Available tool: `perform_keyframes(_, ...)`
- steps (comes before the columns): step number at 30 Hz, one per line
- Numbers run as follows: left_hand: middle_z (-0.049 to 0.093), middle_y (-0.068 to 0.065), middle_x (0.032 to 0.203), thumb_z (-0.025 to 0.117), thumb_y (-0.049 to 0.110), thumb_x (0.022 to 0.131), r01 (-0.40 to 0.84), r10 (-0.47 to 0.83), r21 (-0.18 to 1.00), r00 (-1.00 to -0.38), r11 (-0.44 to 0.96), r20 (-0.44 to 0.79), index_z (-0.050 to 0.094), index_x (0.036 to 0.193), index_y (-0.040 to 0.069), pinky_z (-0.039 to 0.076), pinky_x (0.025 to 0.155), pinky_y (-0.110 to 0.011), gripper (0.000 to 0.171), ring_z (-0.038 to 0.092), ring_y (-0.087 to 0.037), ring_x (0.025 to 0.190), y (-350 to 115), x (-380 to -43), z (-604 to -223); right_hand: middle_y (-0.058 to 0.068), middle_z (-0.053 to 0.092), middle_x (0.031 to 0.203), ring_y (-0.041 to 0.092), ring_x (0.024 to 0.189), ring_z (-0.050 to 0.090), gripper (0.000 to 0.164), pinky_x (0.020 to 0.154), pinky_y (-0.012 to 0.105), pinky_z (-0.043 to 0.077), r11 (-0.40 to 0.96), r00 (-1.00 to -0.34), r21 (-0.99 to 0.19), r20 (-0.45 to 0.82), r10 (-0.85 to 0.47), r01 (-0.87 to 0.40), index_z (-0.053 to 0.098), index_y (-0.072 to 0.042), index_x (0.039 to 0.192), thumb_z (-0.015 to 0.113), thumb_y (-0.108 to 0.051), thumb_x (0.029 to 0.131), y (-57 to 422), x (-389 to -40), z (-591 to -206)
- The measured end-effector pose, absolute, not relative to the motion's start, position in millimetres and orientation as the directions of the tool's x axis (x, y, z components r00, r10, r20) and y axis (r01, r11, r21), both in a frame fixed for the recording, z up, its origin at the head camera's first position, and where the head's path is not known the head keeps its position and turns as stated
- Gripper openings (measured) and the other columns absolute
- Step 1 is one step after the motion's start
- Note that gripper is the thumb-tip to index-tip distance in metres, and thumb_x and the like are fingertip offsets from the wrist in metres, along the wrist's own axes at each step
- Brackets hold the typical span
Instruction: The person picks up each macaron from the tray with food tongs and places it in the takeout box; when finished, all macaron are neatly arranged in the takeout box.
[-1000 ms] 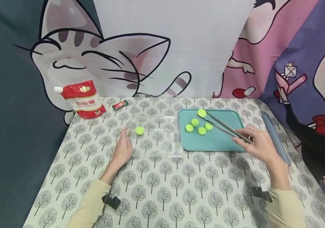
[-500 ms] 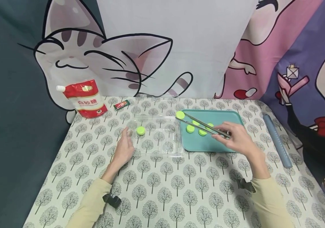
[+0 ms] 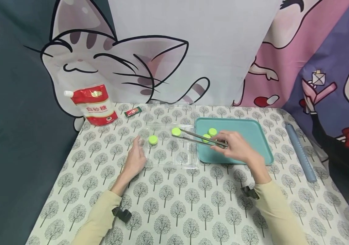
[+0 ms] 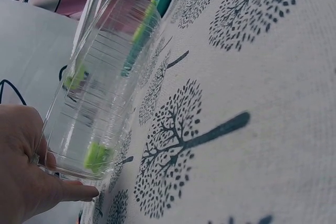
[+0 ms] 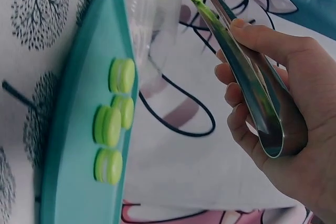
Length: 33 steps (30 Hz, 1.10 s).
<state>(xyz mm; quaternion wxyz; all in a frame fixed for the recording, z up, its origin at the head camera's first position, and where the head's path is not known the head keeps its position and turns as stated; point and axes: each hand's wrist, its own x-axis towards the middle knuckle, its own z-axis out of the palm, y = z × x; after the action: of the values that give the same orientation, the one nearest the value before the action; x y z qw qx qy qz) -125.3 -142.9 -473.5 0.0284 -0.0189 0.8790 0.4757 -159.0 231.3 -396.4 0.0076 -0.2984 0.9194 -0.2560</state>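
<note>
My right hand (image 3: 235, 145) grips metal tongs (image 5: 247, 77), whose tips pinch a light green macaron (image 3: 176, 132). That macaron hangs over the clear plastic box (image 3: 168, 165), apart from a second green macaron (image 3: 153, 140) standing in its left part. At the box's left side, my left hand (image 3: 135, 156) holds the wall, with fingers on it in the left wrist view. Several more macarons (image 5: 107, 166) sit on the teal tray (image 3: 254, 144); the right hand and tongs partly hide them from the head camera.
The box's clear lid (image 3: 169, 114) lies folded back behind it. Farther left stand a red and white sugar pouch (image 3: 96, 105) and a small red and green packet (image 3: 133, 112). A blue-grey rod (image 3: 300, 152) lies right of the tray.
My right hand has moved left, carrying the macaron in the tongs from above the tray to over the box. The left hand stays at the box's side.
</note>
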Motion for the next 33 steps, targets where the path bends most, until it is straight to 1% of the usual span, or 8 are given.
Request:
perform_keyframes(6,0.036,-0.025,0.160,0.028,0.006,0.106,-0.058,0.002,0.836,-0.998,0.545,-0.071,0.008,0.161,0.001,0.024,0.126,-0.055,0.059,0.034,-0.045,0.148,-142.1,-126.4,-473.9,0.009,0.074,0.100,0.007,0.064,0.051,0.032,0.073,0.037,0.056,0.695,-0.794,-0.423,0.108,-0.598,-0.581,0.075,-0.005,0.114,0.079,-0.023,0.088,218.5,-166.3,-401.1)
perform_keyframes(9,0.036,-0.025,0.159,0.029,0.006,0.106,-0.055,-0.003,0.836,-0.998,0.545,-0.064,0.009,0.161,0.001,0.024,0.126,-0.055,0.059,0.034,-0.045,0.147,-142.2,-126.3,-474.4,0.007,0.073,0.097,0.007,0.066,0.052,0.032,0.073,0.035,0.055,0.702,-0.785,-0.393,0.088,-0.614,-0.594,0.075,-0.005,0.112,0.080,-0.024,0.087,211.8,-170.4,-401.3)
perform_keyframes(10,0.037,-0.025,0.159,0.029,0.005,0.106,-0.055,-0.005,0.836,-0.998,0.546,-0.063,0.009,0.161,0.000,0.024,0.126,-0.054,0.059,0.034,-0.045,0.148,-142.3,-126.3,-474.6,0.005,0.071,0.094,0.008,0.067,0.052,0.032,0.069,0.032,0.053,0.704,-0.782,-0.384,0.079,-0.619,-0.597,0.076,-0.005,0.111,0.080,-0.024,0.087,209.3,-171.7,-401.0)
perform_keyframes(14,0.037,-0.025,0.159,0.031,0.005,0.105,-0.059,-0.010,0.837,-0.998,0.544,-0.065,0.010,0.160,0.000,0.024,0.126,-0.054,0.059,0.034,-0.044,0.148,-142.4,-125.9,-474.4,0.005,0.072,0.096,0.012,0.069,0.056,0.031,0.069,0.032,0.054,0.716,-0.777,-0.352,0.055,-0.627,-0.603,0.076,-0.005,0.109,0.081,-0.025,0.086,200.5,-174.6,-399.4)
perform_keyframes(18,0.037,-0.026,0.159,0.030,0.005,0.105,-0.058,-0.011,0.833,-0.998,0.550,-0.063,0.011,0.160,-0.001,0.024,0.126,-0.056,0.059,0.035,-0.046,0.147,-142.4,-125.5,-473.5,0.007,0.075,0.103,0.019,0.081,0.066,0.033,0.078,0.039,0.059,0.727,-0.778,-0.330,0.035,-0.628,-0.602,0.076,-0.005,0.110,0.081,-0.026,0.085,193.0,-176.0,-398.1)
perform_keyframes(22,0.037,-0.026,0.159,0.030,0.005,0.106,-0.060,-0.014,0.833,-0.998,0.549,-0.062,0.011,0.160,0.000,0.024,0.126,-0.056,0.058,0.035,-0.046,0.147,-142.2,-125.4,-472.8,0.010,0.076,0.109,0.023,0.092,0.071,0.034,0.084,0.042,0.061,0.735,-0.780,-0.325,0.013,-0.626,-0.595,0.075,-0.005,0.111,0.081,-0.026,0.086,187.3,-177.3,-396.3)
perform_keyframes(26,0.037,-0.026,0.159,0.030,0.005,0.106,-0.055,-0.006,0.837,-0.998,0.545,-0.062,0.010,0.161,0.000,0.024,0.126,-0.056,0.059,0.035,-0.045,0.147,-142.1,-125.5,-472.5,0.011,0.076,0.109,0.024,0.089,0.071,0.033,0.079,0.038,0.062,0.739,-0.783,-0.331,-0.004,-0.623,-0.586,0.076,-0.004,0.111,0.082,-0.025,0.086,184.9,-177.7,-394.4)
perform_keyframes(33,0.035,-0.026,0.159,0.029,0.005,0.106,-0.054,0.000,0.840,-0.998,0.540,-0.064,0.009,0.161,0.000,0.025,0.125,-0.056,0.059,0.034,-0.046,0.147,-142.1,-126.5,-474.6,0.009,0.076,0.106,0.018,0.082,0.067,0.035,0.075,0.035,0.060,0.745,-0.790,-0.334,-0.004,-0.613,-0.577,0.076,-0.005,0.110,0.082,-0.027,0.084,187.4,-175.4,-393.5)
